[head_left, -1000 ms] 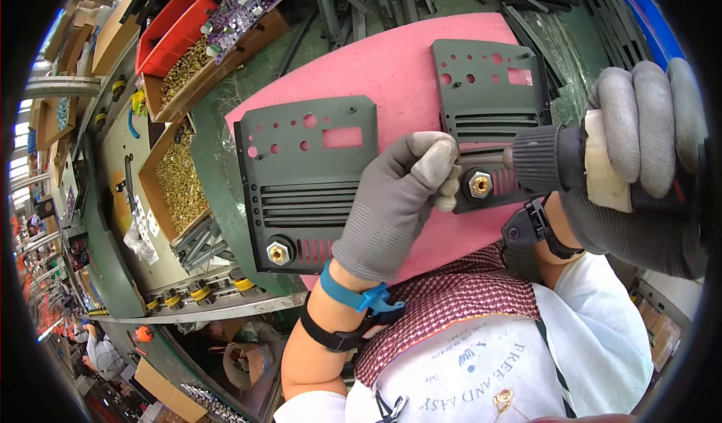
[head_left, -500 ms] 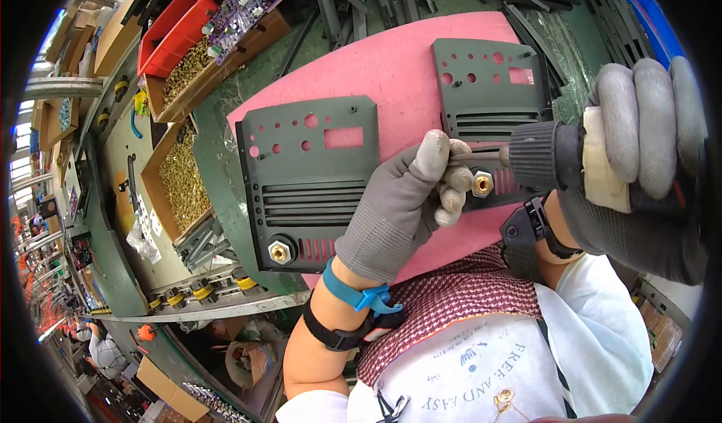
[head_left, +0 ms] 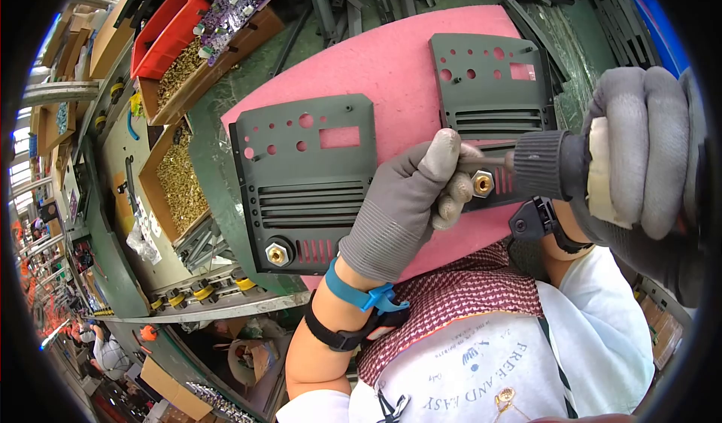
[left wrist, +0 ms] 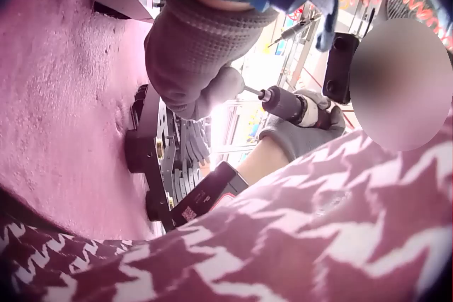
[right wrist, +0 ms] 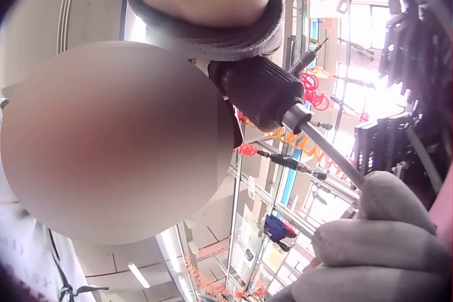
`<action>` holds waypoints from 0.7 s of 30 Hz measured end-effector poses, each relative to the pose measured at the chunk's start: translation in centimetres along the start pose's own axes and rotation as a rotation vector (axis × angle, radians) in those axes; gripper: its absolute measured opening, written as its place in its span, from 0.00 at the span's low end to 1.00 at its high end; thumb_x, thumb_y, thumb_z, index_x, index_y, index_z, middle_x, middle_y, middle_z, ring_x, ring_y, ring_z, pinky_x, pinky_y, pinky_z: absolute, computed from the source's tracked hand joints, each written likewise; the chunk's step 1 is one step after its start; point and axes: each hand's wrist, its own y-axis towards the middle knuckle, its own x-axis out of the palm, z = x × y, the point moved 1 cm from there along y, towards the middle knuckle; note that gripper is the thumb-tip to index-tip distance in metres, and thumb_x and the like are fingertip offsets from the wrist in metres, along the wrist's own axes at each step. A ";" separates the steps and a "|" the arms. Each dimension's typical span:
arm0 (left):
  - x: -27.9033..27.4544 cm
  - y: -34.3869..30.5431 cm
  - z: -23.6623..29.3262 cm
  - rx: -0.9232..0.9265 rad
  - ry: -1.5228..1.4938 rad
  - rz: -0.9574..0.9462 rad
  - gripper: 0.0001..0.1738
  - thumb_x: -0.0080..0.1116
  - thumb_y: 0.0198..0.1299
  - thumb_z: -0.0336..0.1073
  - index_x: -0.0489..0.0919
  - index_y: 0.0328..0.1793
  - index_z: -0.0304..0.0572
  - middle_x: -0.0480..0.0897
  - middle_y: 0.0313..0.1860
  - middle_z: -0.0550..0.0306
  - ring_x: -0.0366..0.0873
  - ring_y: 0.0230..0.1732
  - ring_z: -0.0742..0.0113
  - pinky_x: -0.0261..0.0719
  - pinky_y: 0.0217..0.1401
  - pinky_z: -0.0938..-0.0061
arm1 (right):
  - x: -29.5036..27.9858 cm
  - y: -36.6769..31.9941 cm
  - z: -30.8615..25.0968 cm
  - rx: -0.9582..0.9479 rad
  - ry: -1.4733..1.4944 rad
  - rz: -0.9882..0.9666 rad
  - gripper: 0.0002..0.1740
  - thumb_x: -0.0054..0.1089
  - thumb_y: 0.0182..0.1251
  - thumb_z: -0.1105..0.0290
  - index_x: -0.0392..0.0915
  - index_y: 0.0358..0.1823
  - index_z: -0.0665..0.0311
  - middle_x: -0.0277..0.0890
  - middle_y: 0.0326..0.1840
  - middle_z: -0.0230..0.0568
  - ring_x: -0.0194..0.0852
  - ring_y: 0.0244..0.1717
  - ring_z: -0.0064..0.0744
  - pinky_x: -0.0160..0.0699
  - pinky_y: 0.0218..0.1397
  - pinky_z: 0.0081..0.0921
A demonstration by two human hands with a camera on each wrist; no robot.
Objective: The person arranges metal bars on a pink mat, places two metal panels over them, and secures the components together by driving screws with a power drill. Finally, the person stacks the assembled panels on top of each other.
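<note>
My right hand [head_left: 639, 152], in a grey glove, grips a power screwdriver [head_left: 543, 165] that has a black ribbed collar. Its thin metal bit [right wrist: 333, 152] points left, toward my left hand [head_left: 406, 205]. With gloved thumb and fingers the left hand pinches the bit's end, and the tip is hidden between them. Both hands are over a dark metal panel [head_left: 489, 84] with round holes, slots and a brass fitting in a hex nut [head_left: 482, 183]. A matching panel [head_left: 301, 152] lies to the left, its own brass fitting [head_left: 276, 254] near the lower corner.
Both panels lie on a pink foam sheet [head_left: 406, 69]. At left stand boxes of small brass screws [head_left: 180, 186], a red bin [head_left: 169, 28] and a circuit board [head_left: 233, 17]. Dark metal strips [head_left: 361, 2] are piled behind; a blue bin [head_left: 654, 21] is at far right.
The left thumb has lifted and its fingers have shifted along the bit's end. The right hand and screwdriver have moved slightly down and right in the head view. The panels stay put.
</note>
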 end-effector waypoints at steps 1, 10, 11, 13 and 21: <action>-0.1 0.0 -0.3 -0.004 -0.001 0.001 0.31 0.43 0.71 0.61 0.79 0.49 0.37 0.72 0.25 0.68 0.63 0.22 0.80 0.63 0.26 0.85 | -0.2 -0.2 -0.1 0.001 0.009 -0.010 0.07 0.53 0.62 0.73 0.64 0.29 0.56 0.63 0.25 0.31 0.58 0.24 0.21 0.63 0.30 0.19; 1.2 1.3 -3.9 0.307 0.589 0.456 0.33 0.62 0.59 0.30 0.66 0.71 0.29 0.60 0.26 0.70 0.59 0.28 0.81 0.67 0.34 0.84 | 1.8 0.1 1.2 0.135 -0.348 0.392 0.10 0.37 0.67 0.68 0.70 0.38 0.59 0.57 0.30 0.31 0.58 0.29 0.22 0.59 0.31 0.21; 1.1 1.4 -4.0 0.291 0.587 0.459 0.32 0.60 0.60 0.30 0.66 0.70 0.30 0.60 0.25 0.70 0.59 0.28 0.80 0.66 0.34 0.84 | 1.9 -0.1 1.6 0.140 -0.346 0.395 0.10 0.37 0.67 0.68 0.70 0.38 0.59 0.57 0.30 0.31 0.58 0.29 0.22 0.59 0.31 0.21; 1.2 1.5 -4.0 0.307 0.603 0.470 0.31 0.59 0.60 0.30 0.67 0.70 0.29 0.60 0.25 0.69 0.59 0.28 0.80 0.66 0.33 0.83 | 2.1 -0.3 2.3 -0.018 -0.387 0.557 0.09 0.37 0.67 0.69 0.70 0.39 0.60 0.57 0.33 0.33 0.58 0.30 0.22 0.59 0.32 0.22; 1.4 1.4 -4.1 0.308 0.640 0.516 0.27 0.58 0.62 0.31 0.70 0.66 0.28 0.61 0.24 0.68 0.60 0.27 0.80 0.65 0.32 0.81 | 1.8 -0.3 3.1 0.058 -0.313 0.427 0.08 0.36 0.70 0.69 0.65 0.37 0.63 0.56 0.33 0.34 0.59 0.30 0.22 0.61 0.35 0.25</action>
